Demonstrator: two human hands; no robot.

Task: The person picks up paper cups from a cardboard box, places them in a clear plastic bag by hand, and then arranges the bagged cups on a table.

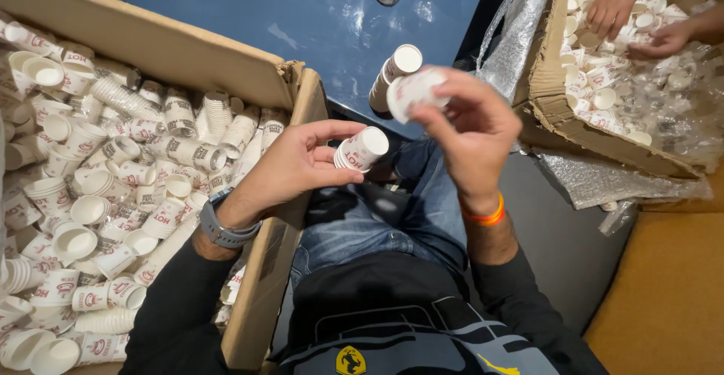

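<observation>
Gripping a short stack of paper cups (362,150) on its side, the left hand (290,168) has fingers and thumb closed round it, just right of the big cardboard box (260,300) full of loose cups. The right hand (471,130), further right of that box, pinches a single cup (413,91) at its fingertips, above the blue counter (317,21).

Single head-worn view, steeply downward and close over the lap, between two cardboard boxes (173,47) of paper cups
</observation>
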